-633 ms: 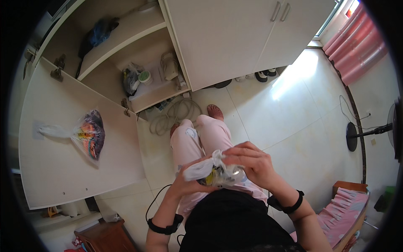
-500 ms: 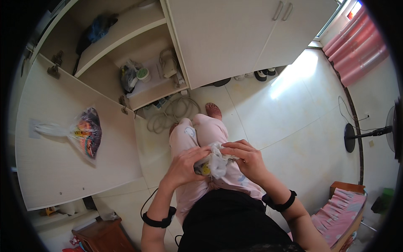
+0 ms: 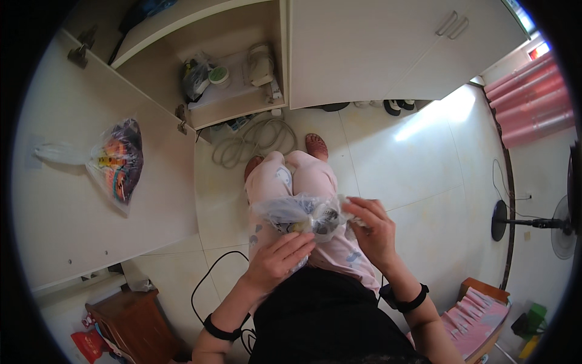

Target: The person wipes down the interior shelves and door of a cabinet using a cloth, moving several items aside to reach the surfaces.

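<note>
A clear plastic bag (image 3: 291, 209) rests over my lap, above the pink trousers. Through its film show a round grey-and-dark item (image 3: 328, 221) and a small yellow patch; I cannot make out what these are. My left hand (image 3: 282, 258) is closed on the near side of the bag, fingers pressed together against the film. At the bag's right end, my right hand (image 3: 371, 227) pinches a crumpled whitish part of it, partly hidden behind the fingers.
An open cabinet (image 3: 236, 112) ahead holds a white tub (image 3: 219, 76) and bagged items. Its swung-out door (image 3: 109, 218) carries a hanging bag of colourful things (image 3: 118, 161). A coiled hose (image 3: 254, 142) lies near my feet. A fan (image 3: 533, 224) stands right.
The bunched bag has spread out leftward, showing more of its contents. My left hand has moved down to its near side; my right hand has shifted slightly right. The view has shifted too.
</note>
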Demonstrator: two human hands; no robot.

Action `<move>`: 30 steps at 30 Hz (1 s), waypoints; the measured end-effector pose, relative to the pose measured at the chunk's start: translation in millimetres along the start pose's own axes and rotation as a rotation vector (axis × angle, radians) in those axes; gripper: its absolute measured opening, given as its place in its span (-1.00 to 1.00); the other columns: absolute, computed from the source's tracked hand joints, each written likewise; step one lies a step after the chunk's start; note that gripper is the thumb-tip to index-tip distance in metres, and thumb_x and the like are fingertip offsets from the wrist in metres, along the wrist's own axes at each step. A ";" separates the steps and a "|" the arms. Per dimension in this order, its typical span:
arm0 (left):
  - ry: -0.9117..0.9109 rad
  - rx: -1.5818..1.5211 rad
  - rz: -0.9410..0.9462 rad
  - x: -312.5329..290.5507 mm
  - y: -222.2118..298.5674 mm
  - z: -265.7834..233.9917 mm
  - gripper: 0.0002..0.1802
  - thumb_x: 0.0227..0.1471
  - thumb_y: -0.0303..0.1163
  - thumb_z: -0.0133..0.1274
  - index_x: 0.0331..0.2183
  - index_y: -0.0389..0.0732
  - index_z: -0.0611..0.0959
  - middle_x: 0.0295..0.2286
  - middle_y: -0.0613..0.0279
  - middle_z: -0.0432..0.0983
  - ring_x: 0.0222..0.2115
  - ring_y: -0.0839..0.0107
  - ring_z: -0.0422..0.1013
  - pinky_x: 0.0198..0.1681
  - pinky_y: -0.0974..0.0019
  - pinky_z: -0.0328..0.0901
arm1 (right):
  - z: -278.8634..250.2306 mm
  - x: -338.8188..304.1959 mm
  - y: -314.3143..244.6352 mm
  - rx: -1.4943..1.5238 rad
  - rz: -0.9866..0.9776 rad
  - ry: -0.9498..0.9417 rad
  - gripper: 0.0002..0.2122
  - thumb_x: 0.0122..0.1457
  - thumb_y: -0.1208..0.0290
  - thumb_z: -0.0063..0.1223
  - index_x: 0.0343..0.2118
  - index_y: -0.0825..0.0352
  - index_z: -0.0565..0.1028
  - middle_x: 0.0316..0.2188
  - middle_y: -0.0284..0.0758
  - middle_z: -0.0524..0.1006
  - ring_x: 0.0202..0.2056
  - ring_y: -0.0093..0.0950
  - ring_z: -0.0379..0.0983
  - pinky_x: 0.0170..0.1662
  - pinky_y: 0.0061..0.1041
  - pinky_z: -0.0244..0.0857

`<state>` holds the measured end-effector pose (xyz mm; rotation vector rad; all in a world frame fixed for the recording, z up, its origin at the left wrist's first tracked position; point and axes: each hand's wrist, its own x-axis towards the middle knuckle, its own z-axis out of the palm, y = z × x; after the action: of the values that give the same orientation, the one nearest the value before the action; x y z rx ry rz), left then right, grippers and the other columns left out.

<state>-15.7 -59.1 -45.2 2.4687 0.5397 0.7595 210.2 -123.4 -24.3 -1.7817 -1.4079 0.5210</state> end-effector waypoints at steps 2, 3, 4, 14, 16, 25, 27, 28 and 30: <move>0.003 0.074 0.019 -8.4 -2.9 4.9 -0.66 -0.17 -0.56 0.12 -0.22 -0.27 0.66 -0.15 0.24 0.54 -0.12 0.29 0.46 -0.17 0.31 0.43 | 3.5 4.9 -18.3 -0.047 -0.362 0.003 -0.63 -0.16 0.70 0.14 -0.19 0.38 0.56 -0.14 -0.25 0.54 -0.17 -0.22 0.46 -0.08 -0.33 0.38; 0.007 0.072 0.016 -17.1 -6.8 7.8 -0.66 -0.17 -0.56 0.12 -0.22 -0.27 0.66 -0.15 0.24 0.54 -0.12 0.29 0.46 -0.17 0.31 0.43 | 7.6 4.4 -25.8 -0.003 -0.439 -0.065 -0.65 -0.16 0.67 0.14 -0.20 0.37 0.57 -0.13 -0.25 0.54 -0.13 -0.23 0.45 -0.05 -0.32 0.37; -0.032 0.056 0.005 -29.1 -11.5 11.5 -0.66 -0.16 -0.56 0.11 -0.22 -0.27 0.66 -0.13 0.23 0.53 -0.09 0.29 0.45 -0.15 0.32 0.43 | 11.2 3.9 -33.2 0.041 -0.516 -0.133 -0.67 -0.15 0.64 0.15 -0.22 0.36 0.58 -0.12 -0.25 0.54 -0.10 -0.25 0.44 -0.03 -0.32 0.36; -0.036 0.074 0.058 -28.4 -20.1 8.6 -0.66 -0.17 -0.55 0.11 -0.22 -0.29 0.66 -0.15 0.20 0.54 -0.05 0.29 0.42 -0.09 0.34 0.40 | 3.8 36.2 -17.1 -0.326 -0.411 -0.128 -0.67 -0.15 0.61 0.05 -0.23 0.33 0.60 -0.15 -0.35 0.53 -0.12 -0.32 0.43 -0.07 -0.40 0.39; -0.019 0.063 0.049 -28.3 -16.6 10.1 -0.66 -0.17 -0.55 0.11 -0.22 -0.29 0.66 -0.15 0.21 0.54 -0.06 0.30 0.43 -0.09 0.35 0.40 | 12.9 31.8 -35.0 -0.131 -0.604 -0.265 -0.67 -0.18 0.66 0.03 -0.27 0.31 0.62 -0.18 -0.35 0.57 -0.16 -0.31 0.45 -0.10 -0.40 0.42; 0.085 -0.189 -0.375 -30.9 4.0 -8.4 -0.64 -0.15 -0.30 0.26 -0.33 -0.30 0.54 -0.21 0.10 0.45 -0.14 0.13 0.39 -0.11 0.19 0.35 | 6.6 24.4 -0.1 -0.036 -0.162 -0.350 -0.60 -0.11 0.82 -0.08 -0.23 0.30 0.59 -0.14 -0.31 0.56 -0.14 -0.28 0.46 -0.07 -0.39 0.40; 0.157 -0.259 -0.601 -34.7 5.3 -2.1 -0.49 -0.10 -0.16 0.29 -0.26 -0.28 0.42 -0.17 0.02 0.29 -0.13 0.06 0.30 -0.10 0.15 0.30 | 15.7 9.8 -3.4 0.057 -0.137 -0.348 -0.58 -0.13 0.79 -0.07 -0.18 0.27 0.57 -0.13 -0.28 0.53 -0.12 -0.23 0.44 -0.04 -0.35 0.38; 0.152 -0.257 -0.597 -32.3 6.6 3.4 -0.49 -0.10 -0.16 0.29 -0.26 -0.28 0.42 -0.17 0.02 0.29 -0.13 0.06 0.30 -0.10 0.15 0.30 | 19.7 3.8 -6.2 0.084 -0.115 -0.340 -0.58 -0.12 0.78 -0.06 -0.18 0.27 0.56 -0.13 -0.27 0.53 -0.12 -0.23 0.44 -0.04 -0.35 0.38; 0.175 -0.182 -0.662 -16.7 14.3 16.1 -0.47 -0.12 -0.19 0.31 -0.23 -0.28 0.41 -0.13 -0.01 0.27 -0.08 0.07 0.28 -0.04 0.14 0.27 | 25.4 -7.2 -8.5 0.100 -0.096 -0.333 -0.60 -0.10 0.76 -0.04 -0.17 0.27 0.56 -0.14 -0.26 0.52 -0.10 -0.21 0.45 -0.03 -0.33 0.37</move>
<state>-15.6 -84.2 -55.6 1.8817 1.2110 0.7030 184.3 -121.3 -34.1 -1.5889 -1.6518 0.8513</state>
